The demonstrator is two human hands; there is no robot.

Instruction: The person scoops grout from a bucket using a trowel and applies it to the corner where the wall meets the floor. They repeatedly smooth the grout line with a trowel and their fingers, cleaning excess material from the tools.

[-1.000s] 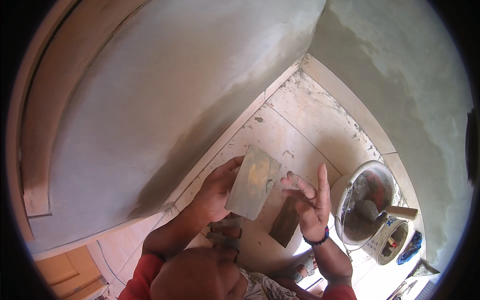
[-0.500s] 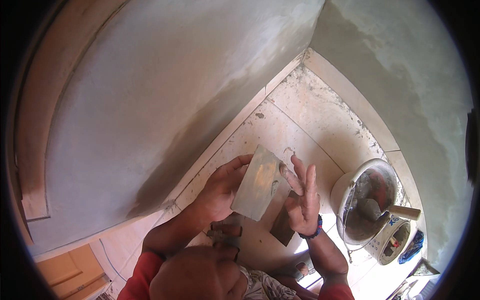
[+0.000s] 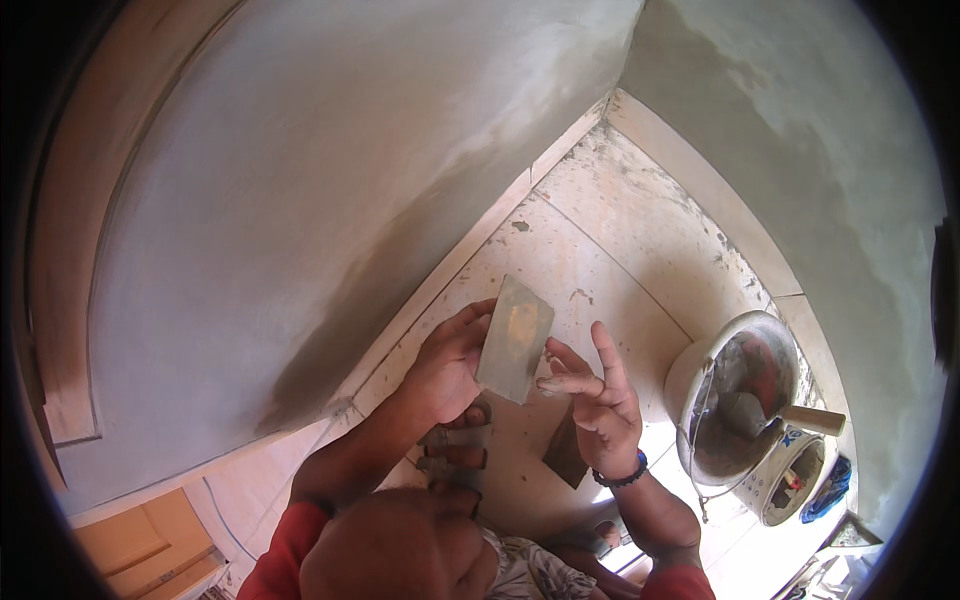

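My left hand (image 3: 445, 370) grips a flat rectangular grey board (image 3: 516, 340), like the face of a plasterer's float, by its left edge. A worn tan patch marks the board's middle. Its underside and any handle are hidden. My right hand (image 3: 605, 400) is beside the board's lower right edge, palm up, with fingers spread and grey smears on them. Those fingertips are close to the board; whether they touch it I cannot tell. Below the hands, a dark flat piece (image 3: 567, 455) shows against the floor, near my feet.
At the right stands a mortar-stained bucket (image 3: 690, 385) holding a trowel with a wooden handle (image 3: 812, 420). Beside it are a smaller white container (image 3: 760, 490) and a blue bag (image 3: 830, 492). Damp plastered walls (image 3: 330, 200) meet at a corner above the spattered tiled floor (image 3: 590, 260).
The board has tilted and shifted slightly up in my left hand. My right hand has drawn a little down and right, its fingers now spread wider apart.
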